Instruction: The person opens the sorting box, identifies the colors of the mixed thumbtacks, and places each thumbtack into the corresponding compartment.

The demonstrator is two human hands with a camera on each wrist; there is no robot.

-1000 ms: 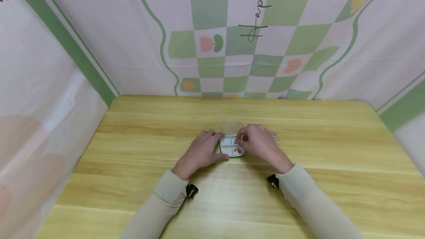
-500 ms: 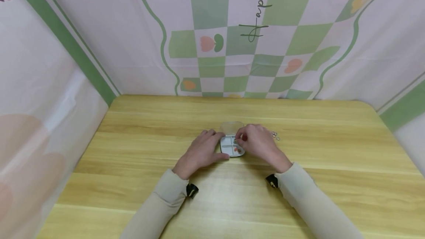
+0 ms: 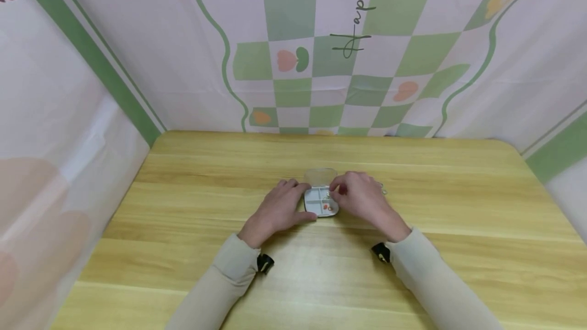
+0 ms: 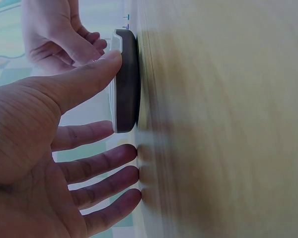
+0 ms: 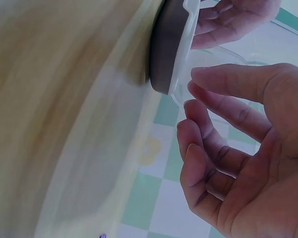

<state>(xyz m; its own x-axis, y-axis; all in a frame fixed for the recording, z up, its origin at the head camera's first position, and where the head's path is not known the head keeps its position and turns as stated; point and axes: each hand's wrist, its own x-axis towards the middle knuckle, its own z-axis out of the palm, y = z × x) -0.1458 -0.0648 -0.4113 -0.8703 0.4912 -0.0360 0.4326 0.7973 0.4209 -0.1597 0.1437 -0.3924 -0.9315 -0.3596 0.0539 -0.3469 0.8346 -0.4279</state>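
A small pill box [image 3: 314, 209] with a white four-part tray and dark underside lies on the table, its clear lid [image 3: 321, 176] folded back. My left hand [image 3: 279, 206] holds the box by its left side, the thumb on the near corner and the index finger at the far end. The other left fingertips touch the table. My right hand [image 3: 359, 197] hovers over the box's right side, thumb and index finger close together; nothing shows between them. Small orange and brownish pieces [image 3: 326, 207] lie in the near right compartment. Small pale pieces [image 3: 327, 196] are in the far right one.
Small ring-like pieces [image 3: 383, 190] lie on the wooden table [image 3: 229, 162] just right of my right hand, partly hidden by it. A patterned cloth [image 3: 293, 29] hangs behind the table, and another cloth stands on the left.
My right hand has drawn back slightly to the right, and its thumb and index finger have come off the far right compartment, leaving small pieces visible there. My left hand stays put.
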